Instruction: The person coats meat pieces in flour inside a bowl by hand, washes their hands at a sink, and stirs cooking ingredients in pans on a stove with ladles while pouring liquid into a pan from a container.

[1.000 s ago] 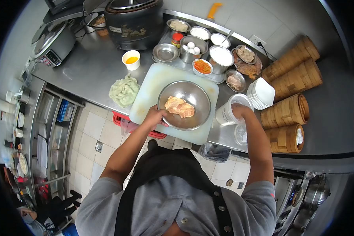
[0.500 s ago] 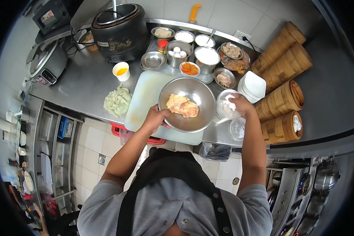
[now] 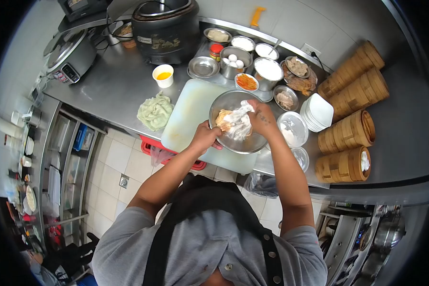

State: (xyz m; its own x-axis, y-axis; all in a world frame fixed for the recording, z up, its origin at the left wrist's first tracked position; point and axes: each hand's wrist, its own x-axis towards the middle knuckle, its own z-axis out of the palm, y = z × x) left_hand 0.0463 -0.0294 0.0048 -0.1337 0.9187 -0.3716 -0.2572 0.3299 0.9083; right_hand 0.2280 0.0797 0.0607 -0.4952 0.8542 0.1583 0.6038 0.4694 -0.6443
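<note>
A steel mixing bowl (image 3: 254, 139) is tilted over the edge of the pale cutting board (image 3: 189, 102). My left hand (image 3: 206, 136) grips its left rim. Inside lies raw meat (image 3: 222, 120), yellowish and pink, partly covered by loose white powder (image 3: 240, 125). My right hand (image 3: 263, 119) is over the bowl's right side, its fingers closed around white powder that streams down onto the meat. The fingertips are partly hidden by the powder. Just right of the bowl stands a clear round tub (image 3: 298, 125) with white powder in it.
Steamer baskets (image 3: 344, 164) and stacked white dishes (image 3: 316, 112) stand on the right. Behind the board are a pot of eggs (image 3: 235, 62), shredded carrot (image 3: 246, 82) and powder containers. A green cloth (image 3: 156, 112) and yellow-filled cup (image 3: 163, 76) sit left; a person (image 3: 64, 260) is lower left.
My right hand has moved left from the tub to the bowl, carrying white powder. Powder now covers part of the meat. My left hand still grips the bowl; the view has shifted.
</note>
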